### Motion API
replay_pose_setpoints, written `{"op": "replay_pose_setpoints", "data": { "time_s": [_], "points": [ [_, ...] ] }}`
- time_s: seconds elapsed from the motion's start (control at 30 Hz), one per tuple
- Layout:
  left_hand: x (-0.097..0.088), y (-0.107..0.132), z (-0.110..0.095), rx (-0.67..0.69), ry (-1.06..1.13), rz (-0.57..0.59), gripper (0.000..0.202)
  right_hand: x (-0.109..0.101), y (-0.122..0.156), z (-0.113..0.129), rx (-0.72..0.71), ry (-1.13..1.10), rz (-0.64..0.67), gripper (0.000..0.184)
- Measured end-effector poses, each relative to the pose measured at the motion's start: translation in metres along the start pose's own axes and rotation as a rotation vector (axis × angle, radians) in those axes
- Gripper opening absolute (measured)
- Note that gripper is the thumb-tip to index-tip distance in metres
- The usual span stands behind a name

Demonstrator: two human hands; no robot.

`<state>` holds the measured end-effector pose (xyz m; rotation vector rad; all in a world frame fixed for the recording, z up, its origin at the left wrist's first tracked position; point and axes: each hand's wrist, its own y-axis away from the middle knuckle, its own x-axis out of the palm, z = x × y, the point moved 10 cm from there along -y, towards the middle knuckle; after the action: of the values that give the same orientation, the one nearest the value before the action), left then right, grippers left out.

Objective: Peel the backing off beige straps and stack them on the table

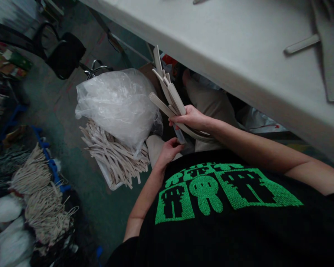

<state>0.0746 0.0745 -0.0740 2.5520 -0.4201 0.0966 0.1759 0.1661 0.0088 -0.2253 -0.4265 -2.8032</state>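
My right hand (190, 118) is closed around a bundle of flat beige strips (168, 97) that fan out up and to the left, below the table's edge. My left hand (169, 147) sits just under it, its fingers curled at the bundle's lower end, where one strip (179, 135) sticks down. Both hands hover over my lap, above my black shirt with a green print (211, 193). To the left, a white bin (108, 178) on the floor holds a heap of similar beige strips (111, 155).
A crumpled clear plastic bag (117, 102) lies on the bin's heap. The white table (239, 48) overhead carries grey strips (330, 63) at the right. A black chair (65, 53) stands far left. Bundles of pale cords (36, 193) hang on a blue rack.
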Motion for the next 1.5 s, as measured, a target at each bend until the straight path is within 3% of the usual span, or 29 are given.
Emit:
{"op": "replay_pose_setpoints", "data": {
  "time_s": [0.23,0.5,0.67,0.73,0.83,0.97,1.07,1.23,1.5],
  "points": [
    [0.003,0.001,0.009,-0.127,-0.011,-0.003,0.034,-0.007,-0.006,-0.004,0.017,-0.011,-0.032,0.011],
    [0.005,-0.002,0.019,-0.195,-0.02,0.046,0.019,0.002,-0.007,-0.01,0.007,0.032,0.026,0.017],
    [-0.016,-0.006,0.009,-0.196,0.316,-0.124,0.029,-0.039,0.009,-0.015,0.03,0.114,-0.197,0.03],
    [-0.026,-0.008,0.003,-0.18,0.465,-0.199,0.029,-0.054,0.026,-0.018,0.045,0.159,-0.218,0.035],
    [-0.035,-0.011,-0.007,-0.152,0.637,-0.275,0.024,-0.064,0.059,-0.027,0.104,0.203,-0.15,0.04],
    [-0.041,-0.013,-0.006,-0.172,0.797,-0.379,0.016,-0.05,0.105,-0.035,0.193,0.256,0.048,0.042],
    [-0.042,-0.015,-0.005,-0.17,0.816,-0.406,0.014,-0.036,0.124,-0.032,0.201,0.315,0.115,0.039],
    [-0.038,-0.013,-0.011,-0.119,0.734,-0.409,0.019,-0.025,0.12,-0.027,0.178,0.452,0.132,0.036],
    [-0.032,-0.008,-0.017,-0.131,0.654,-0.413,0.018,-0.032,0.109,-0.035,0.227,0.509,0.096,0.039]
  ]
}}
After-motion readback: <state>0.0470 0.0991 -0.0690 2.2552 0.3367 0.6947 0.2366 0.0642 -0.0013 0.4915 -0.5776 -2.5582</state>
